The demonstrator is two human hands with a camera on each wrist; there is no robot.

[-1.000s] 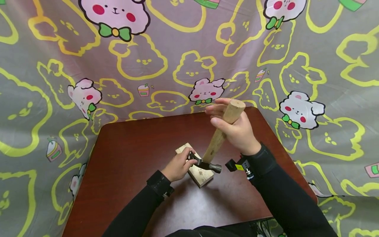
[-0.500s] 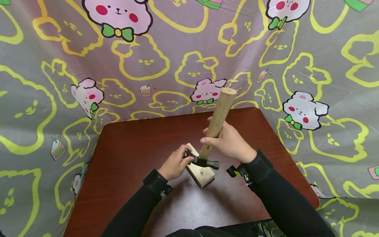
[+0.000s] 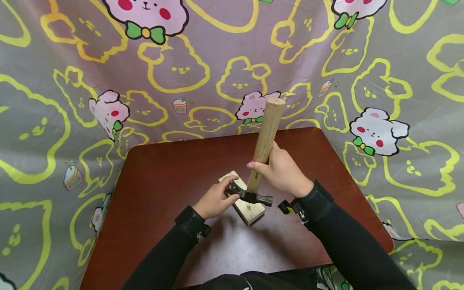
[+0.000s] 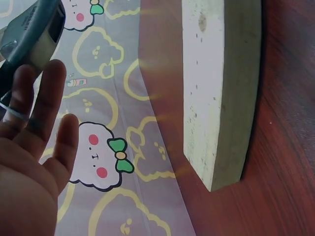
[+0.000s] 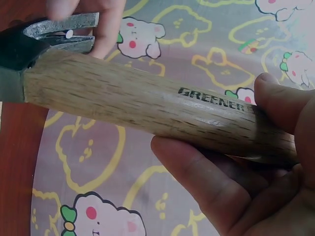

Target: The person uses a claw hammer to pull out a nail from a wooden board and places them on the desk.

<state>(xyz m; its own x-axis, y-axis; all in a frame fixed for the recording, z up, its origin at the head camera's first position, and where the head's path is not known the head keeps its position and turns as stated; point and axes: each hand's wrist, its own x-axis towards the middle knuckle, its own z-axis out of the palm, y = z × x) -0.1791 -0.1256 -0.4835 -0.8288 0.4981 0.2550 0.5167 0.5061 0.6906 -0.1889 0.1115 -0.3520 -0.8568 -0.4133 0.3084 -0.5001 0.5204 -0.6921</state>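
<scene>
A claw hammer (image 3: 267,133) is held upside down above a pale wooden block (image 3: 250,211), its wooden handle pointing up and slightly right. My right hand (image 3: 286,171) grips the handle partway along, and the word GREENER shows there in the right wrist view. My left hand (image 3: 214,198) pinches the claw end of the dark metal head. Between the claw prongs sits a small nail (image 5: 69,34), its round head visible. In the left wrist view, some left fingers (image 4: 51,93) lie against the hammer head (image 4: 32,34), and the block (image 4: 203,93) appears apart from them.
The block lies flat on a reddish-brown table (image 3: 174,169) with rounded corners. A patterned cloth (image 3: 203,48) with bunny faces and yellow outlines hangs behind and on both sides. Some cables (image 3: 324,278) show below the table's front edge.
My right hand, its fingers loosely spread near the handle's end a second ago, has moved down and closed round the handle. The handle now stands more upright. My left hand stays at the claw.
</scene>
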